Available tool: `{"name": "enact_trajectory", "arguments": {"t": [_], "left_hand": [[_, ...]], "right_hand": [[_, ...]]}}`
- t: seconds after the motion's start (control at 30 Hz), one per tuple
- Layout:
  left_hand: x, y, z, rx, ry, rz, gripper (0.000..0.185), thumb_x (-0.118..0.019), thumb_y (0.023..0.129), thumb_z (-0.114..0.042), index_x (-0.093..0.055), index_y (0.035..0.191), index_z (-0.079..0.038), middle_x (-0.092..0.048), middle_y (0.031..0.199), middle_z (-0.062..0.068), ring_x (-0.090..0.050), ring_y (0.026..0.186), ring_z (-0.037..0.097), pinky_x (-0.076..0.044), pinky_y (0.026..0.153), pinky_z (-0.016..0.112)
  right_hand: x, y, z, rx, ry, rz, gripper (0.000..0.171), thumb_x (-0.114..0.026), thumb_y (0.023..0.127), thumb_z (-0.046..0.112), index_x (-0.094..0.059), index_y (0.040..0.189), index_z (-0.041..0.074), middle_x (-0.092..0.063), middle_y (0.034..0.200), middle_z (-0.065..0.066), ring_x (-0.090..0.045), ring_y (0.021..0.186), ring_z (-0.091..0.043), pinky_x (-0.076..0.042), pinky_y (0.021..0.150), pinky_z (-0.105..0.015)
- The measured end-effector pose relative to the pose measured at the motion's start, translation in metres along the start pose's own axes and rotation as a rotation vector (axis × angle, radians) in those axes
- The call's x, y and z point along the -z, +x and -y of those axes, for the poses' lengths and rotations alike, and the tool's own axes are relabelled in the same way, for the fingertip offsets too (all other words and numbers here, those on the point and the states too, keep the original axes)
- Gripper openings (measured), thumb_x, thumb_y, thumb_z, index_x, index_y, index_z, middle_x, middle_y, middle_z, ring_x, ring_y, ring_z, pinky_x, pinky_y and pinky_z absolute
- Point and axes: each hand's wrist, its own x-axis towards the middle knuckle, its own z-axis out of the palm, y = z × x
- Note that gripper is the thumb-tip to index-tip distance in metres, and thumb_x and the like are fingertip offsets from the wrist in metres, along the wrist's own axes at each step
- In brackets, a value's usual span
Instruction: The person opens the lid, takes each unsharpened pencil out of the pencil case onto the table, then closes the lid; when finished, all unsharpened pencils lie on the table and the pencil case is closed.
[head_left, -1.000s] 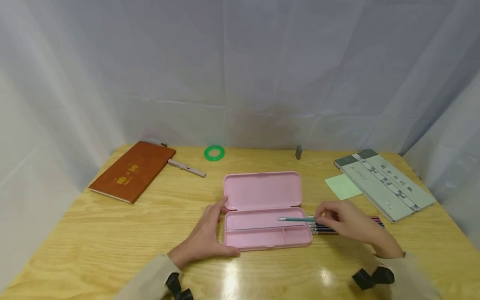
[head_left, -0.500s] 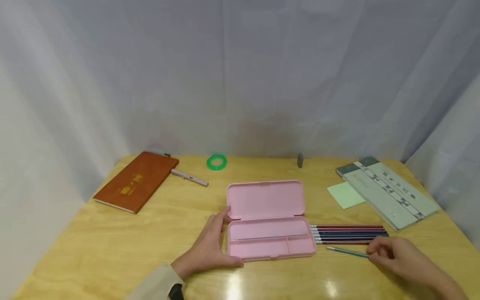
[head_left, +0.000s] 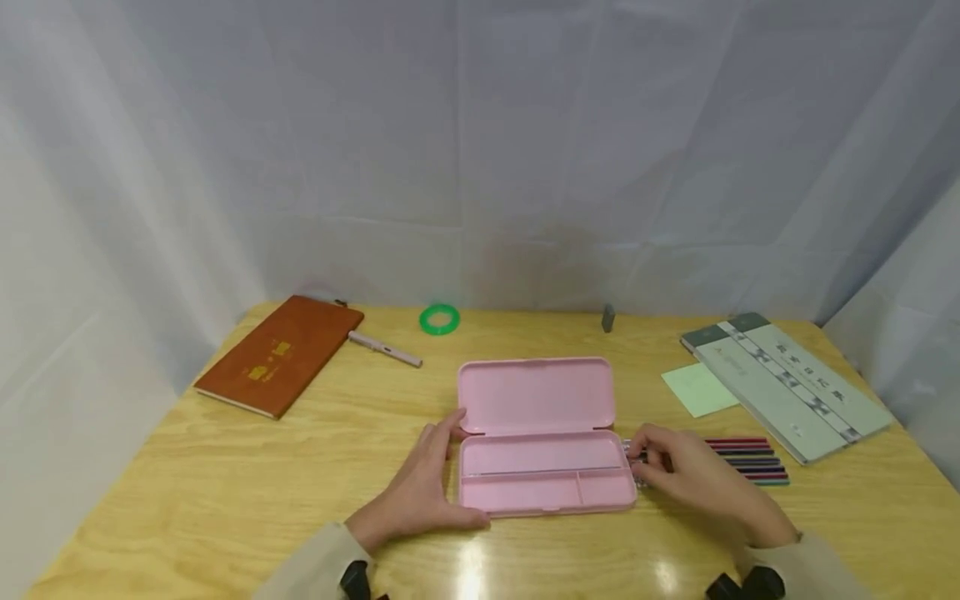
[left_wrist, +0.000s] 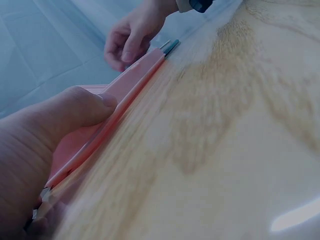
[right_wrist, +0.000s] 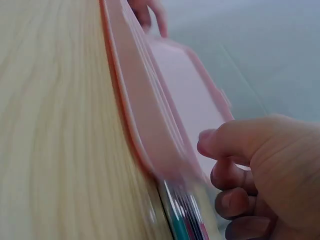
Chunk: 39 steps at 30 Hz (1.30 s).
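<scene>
A pink pencil case (head_left: 536, 492) lies with its lid (head_left: 536, 396) raised, its long compartment and two smaller ones showing bare pink. My left hand (head_left: 423, 483) grips the case's left end, thumb at the front corner and fingers at the hinge side. Against the right end lies a row of pencils (head_left: 750, 458), red, dark and teal, eraser ends toward the case. Over those ends hovers my right hand (head_left: 693, 475), its fingers loosely curled. In the right wrist view its thumb (right_wrist: 220, 142) and fingers show nothing between them, with the pencils (right_wrist: 182, 215) below.
A brown notebook (head_left: 281, 358) and a pale pen (head_left: 385, 348) lie at the left. Toward the back are a green ring (head_left: 439, 319) and a small dark grey block (head_left: 607, 318). At the right, a grey-green notebook (head_left: 787, 387) overlaps a light green paper square (head_left: 697, 389).
My right hand carried the teal pencil from above the case to the right, laid it at the row's front, and came back left to the eraser ends. My left hand stayed on the case.
</scene>
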Motion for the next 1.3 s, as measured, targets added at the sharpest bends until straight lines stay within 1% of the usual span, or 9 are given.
{"name": "enact_trajectory", "arguments": {"t": [0.33,0.43,0.63,0.8,0.87,0.97,1.07,1.2,1.3], "left_hand": [[0.0,0.0,0.0,-0.014,0.007,-0.012,0.128,-0.09,0.051,-0.05,-0.02,0.152,-0.014,-0.044,0.123,-0.006,-0.043,0.1,0.011,-0.043,0.088,0.029],[0.001,-0.001,0.0,-0.02,0.007,-0.007,0.13,-0.09,0.051,-0.05,-0.018,0.153,-0.013,-0.044,0.123,-0.006,-0.042,0.099,0.01,-0.044,0.088,0.028],[0.001,-0.001,0.001,-0.03,0.003,-0.028,0.133,-0.091,0.048,-0.048,-0.017,0.153,-0.011,-0.045,0.123,-0.006,-0.043,0.1,0.01,-0.044,0.088,0.029],[0.0,-0.003,0.0,-0.007,0.005,-0.018,0.134,-0.09,0.049,-0.051,-0.017,0.153,-0.011,-0.045,0.123,-0.007,-0.043,0.101,0.01,-0.044,0.089,0.029],[0.0,-0.004,0.0,0.001,0.007,-0.011,0.133,-0.09,0.049,-0.052,-0.017,0.153,-0.011,-0.045,0.123,-0.006,-0.043,0.1,0.01,-0.044,0.088,0.029],[0.001,-0.005,0.0,0.008,0.004,-0.016,0.132,-0.091,0.048,-0.05,-0.018,0.152,-0.012,-0.044,0.122,-0.006,-0.043,0.1,0.01,-0.045,0.087,0.03],[0.001,-0.001,0.0,-0.003,0.008,-0.02,0.131,-0.09,0.049,-0.049,-0.018,0.152,-0.013,-0.044,0.122,-0.006,-0.043,0.1,0.01,-0.044,0.088,0.03],[0.001,0.002,-0.001,-0.008,0.001,-0.006,0.131,-0.09,0.05,-0.05,-0.017,0.152,-0.013,-0.044,0.123,-0.005,-0.043,0.102,0.011,-0.044,0.09,0.031],[0.001,0.0,-0.001,0.004,-0.007,0.0,0.131,-0.09,0.05,-0.05,-0.018,0.152,-0.012,-0.044,0.123,-0.004,-0.043,0.102,0.011,-0.044,0.09,0.031]], "right_hand": [[-0.045,0.048,0.035,0.252,-0.106,0.026,0.003,-0.068,0.089,0.017,-0.066,0.09,0.016,-0.055,0.082,0.01,-0.048,0.073,-0.002,-0.045,0.066,-0.02],[-0.052,0.05,0.044,0.206,-0.131,0.066,0.005,-0.068,0.089,0.019,-0.063,0.088,0.019,-0.053,0.08,0.012,-0.046,0.074,-0.002,-0.042,0.067,-0.021],[-0.06,0.05,0.05,0.116,-0.254,0.026,0.01,-0.069,0.086,0.027,-0.059,0.085,0.024,-0.045,0.078,0.015,-0.041,0.078,-0.004,-0.032,0.077,-0.03],[-0.065,0.049,0.044,0.169,-0.107,-0.028,0.013,-0.071,0.085,0.015,-0.06,0.088,0.022,-0.055,0.082,0.015,-0.047,0.078,-0.001,-0.038,0.077,-0.026],[-0.068,0.045,0.043,0.231,-0.084,-0.108,0.018,-0.073,0.082,0.01,-0.061,0.09,0.022,-0.059,0.083,0.016,-0.05,0.079,0.0,-0.035,0.08,-0.026],[-0.068,0.034,0.046,0.321,-0.149,-0.31,0.026,-0.076,0.077,0.006,-0.063,0.092,0.023,-0.061,0.086,0.016,-0.053,0.084,-0.003,-0.025,0.082,-0.034],[-0.053,0.014,0.041,0.325,-0.205,-0.489,0.032,-0.078,0.07,0.0,-0.066,0.091,0.022,-0.063,0.09,0.011,-0.054,0.089,-0.008,-0.025,0.081,-0.032],[-0.024,-0.029,0.013,0.222,-0.289,-0.542,0.039,-0.08,0.064,-0.005,-0.068,0.089,0.023,-0.06,0.092,0.01,-0.049,0.092,-0.005,-0.028,0.08,-0.024],[-0.006,-0.063,-0.011,0.099,-0.332,-0.515,0.041,-0.081,0.063,-0.006,-0.069,0.085,0.026,-0.057,0.087,0.015,-0.048,0.085,0.001,-0.032,0.078,-0.015]]}}
